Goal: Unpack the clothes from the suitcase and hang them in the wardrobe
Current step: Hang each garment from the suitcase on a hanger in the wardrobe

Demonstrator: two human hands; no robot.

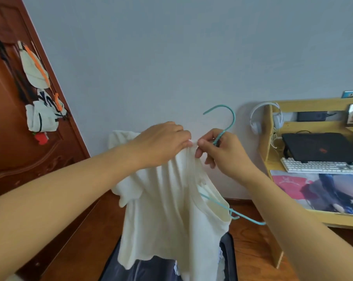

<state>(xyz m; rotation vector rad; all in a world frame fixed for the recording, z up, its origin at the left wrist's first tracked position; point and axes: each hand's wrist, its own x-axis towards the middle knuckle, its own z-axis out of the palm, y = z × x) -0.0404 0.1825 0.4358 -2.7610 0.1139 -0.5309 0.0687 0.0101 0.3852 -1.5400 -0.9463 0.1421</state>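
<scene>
Held up before the far wall above the suitcase (228, 258), the white shirt (167, 216) is pinched at its collar by the left hand (161, 145), while the right hand (224, 153) fingers pinch collar and teal hanger (222, 134).

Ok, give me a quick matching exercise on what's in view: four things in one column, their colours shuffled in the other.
Things:
1. hanger
2. T-shirt
3. headphones
4. laptop

Colours:
A. black
B. cream
C. teal
D. white

Pairs: 1-C, 2-B, 3-D, 4-A
</scene>
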